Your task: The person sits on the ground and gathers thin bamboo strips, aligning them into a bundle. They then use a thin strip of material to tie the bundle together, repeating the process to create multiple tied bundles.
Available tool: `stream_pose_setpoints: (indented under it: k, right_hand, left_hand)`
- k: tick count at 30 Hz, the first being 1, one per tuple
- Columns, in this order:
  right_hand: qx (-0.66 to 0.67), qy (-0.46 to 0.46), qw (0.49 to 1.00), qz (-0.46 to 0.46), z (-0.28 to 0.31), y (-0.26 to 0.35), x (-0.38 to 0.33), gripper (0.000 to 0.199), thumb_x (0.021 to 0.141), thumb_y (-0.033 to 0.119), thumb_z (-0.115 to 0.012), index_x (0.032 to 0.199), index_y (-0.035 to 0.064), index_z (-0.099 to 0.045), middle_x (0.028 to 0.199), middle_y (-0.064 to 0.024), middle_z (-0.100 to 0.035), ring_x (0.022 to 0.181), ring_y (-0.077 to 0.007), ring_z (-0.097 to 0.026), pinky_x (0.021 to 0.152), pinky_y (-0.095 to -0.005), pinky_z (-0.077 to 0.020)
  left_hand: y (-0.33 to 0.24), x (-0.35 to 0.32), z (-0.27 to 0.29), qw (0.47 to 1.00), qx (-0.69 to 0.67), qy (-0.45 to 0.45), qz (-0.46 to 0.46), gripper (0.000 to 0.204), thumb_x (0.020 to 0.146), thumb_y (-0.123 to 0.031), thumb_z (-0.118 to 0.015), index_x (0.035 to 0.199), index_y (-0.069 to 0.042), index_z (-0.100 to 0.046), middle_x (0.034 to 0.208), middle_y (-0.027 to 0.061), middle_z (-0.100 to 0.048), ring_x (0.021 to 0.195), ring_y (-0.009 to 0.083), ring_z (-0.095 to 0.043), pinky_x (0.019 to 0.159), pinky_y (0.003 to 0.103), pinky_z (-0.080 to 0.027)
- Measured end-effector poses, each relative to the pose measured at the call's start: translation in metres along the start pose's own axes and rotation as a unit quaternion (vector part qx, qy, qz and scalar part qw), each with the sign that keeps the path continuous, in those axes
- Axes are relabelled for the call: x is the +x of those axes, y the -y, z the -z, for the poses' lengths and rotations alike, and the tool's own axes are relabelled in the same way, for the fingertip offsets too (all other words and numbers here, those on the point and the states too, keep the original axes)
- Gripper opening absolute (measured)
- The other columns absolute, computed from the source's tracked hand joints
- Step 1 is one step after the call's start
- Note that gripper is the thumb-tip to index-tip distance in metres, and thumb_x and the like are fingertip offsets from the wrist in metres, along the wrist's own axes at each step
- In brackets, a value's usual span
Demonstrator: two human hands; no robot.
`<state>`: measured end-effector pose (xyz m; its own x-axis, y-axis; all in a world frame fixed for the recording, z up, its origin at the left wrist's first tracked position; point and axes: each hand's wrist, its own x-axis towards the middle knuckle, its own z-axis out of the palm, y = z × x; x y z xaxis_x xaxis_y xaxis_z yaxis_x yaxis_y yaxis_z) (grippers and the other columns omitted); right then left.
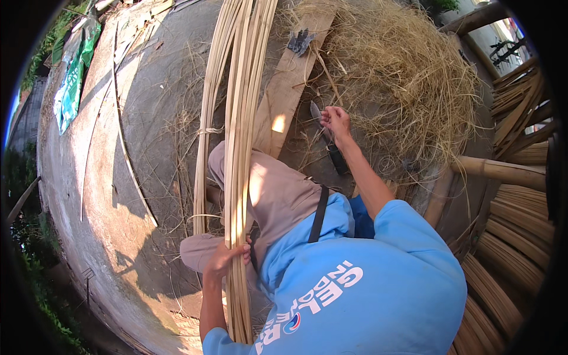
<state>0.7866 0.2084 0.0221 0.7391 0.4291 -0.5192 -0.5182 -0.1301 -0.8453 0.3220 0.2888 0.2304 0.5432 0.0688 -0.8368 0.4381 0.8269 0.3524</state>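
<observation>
While the left hand (225, 255) wraps around a bundle of long pale bamboo strips (239, 148), the right hand (335, 118) pinches the fine end of a strip beside a knife.

The person in a blue shirt sits on the grey concrete floor (148, 106), with the bundle running from beside the left knee up and away across the picture. The left hand's fingers close around several strips near their lower end. The short dark-handled knife (329, 141) lies just beside the right hand, blade pointing away, next to a flat wooden plank (284, 100). A heap of dry straw-coloured shavings (408, 83) spreads beyond the right hand, and more stacked bamboo slats (515, 236) curve along the right edge.
</observation>
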Motion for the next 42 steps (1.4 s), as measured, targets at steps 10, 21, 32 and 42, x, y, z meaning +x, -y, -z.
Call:
stream_pose_setpoints:
  k: [10, 21, 32, 42]
  right_hand:
    - [-0.026, 0.002, 1.0, -0.003, -0.062, 0.028, 0.124, 0.044, 0.101, 0.033, -0.059, 0.141, 0.0123, -0.056, 0.145, -0.0069, -0.055, 0.135, -0.023, -0.049, 0.109, -0.0395, -0.0394]
    - [-0.129, 0.066, 0.989, -0.009, -0.005, -0.067, -0.065, 0.022, 0.098, 0.015, -0.06, 0.116, 0.0068, -0.069, 0.103, -0.007, -0.07, 0.09, -0.0133, -0.069, 0.064, -0.0275, -0.058]
    - [-0.227, -0.179, 0.946, 0.146, 0.094, -0.064, -0.058, 0.013, 0.097, 0.005, -0.058, 0.108, 0.0023, -0.063, 0.094, -0.0108, -0.068, 0.085, -0.0202, -0.071, 0.062, -0.0345, -0.0617]
    - [-0.584, 0.006, 0.8, 0.14, 0.077, -0.045, 0.003, 0.018, 0.087, 0.015, -0.071, 0.101, 0.0033, -0.07, 0.094, -0.0164, -0.071, 0.086, -0.033, -0.07, 0.077, -0.0446, -0.0534]
  left_hand:
    - [0.0, 0.004, 0.005, 1.0, 0.019, -0.008, -0.003, 0.037, 0.09, -0.011, -0.073, 0.119, 0.002, -0.055, 0.077, 0.0037, -0.056, 0.068, 0.0159, -0.058, 0.062, 0.032, -0.05]
    - [0.008, 0.009, 0.006, 0.999, 0.017, -0.015, -0.022, 0.045, 0.086, -0.013, -0.074, 0.123, 0.003, -0.054, 0.073, 0.0062, -0.057, 0.065, 0.0168, -0.059, 0.059, 0.032, -0.051]
    - [0.009, 0.012, 0.016, 0.999, 0.011, 0.021, -0.029, 0.046, 0.088, -0.012, -0.072, 0.126, 0.001, -0.051, 0.073, 0.0077, -0.056, 0.064, 0.0175, -0.059, 0.059, 0.032, -0.051]
    - [0.004, 0.008, 0.01, 0.999, 0.04, -0.003, -0.031, 0.048, 0.086, -0.015, -0.076, 0.125, 0.002, -0.053, 0.078, 0.0103, -0.061, 0.067, 0.0183, -0.063, 0.061, 0.032, -0.053]
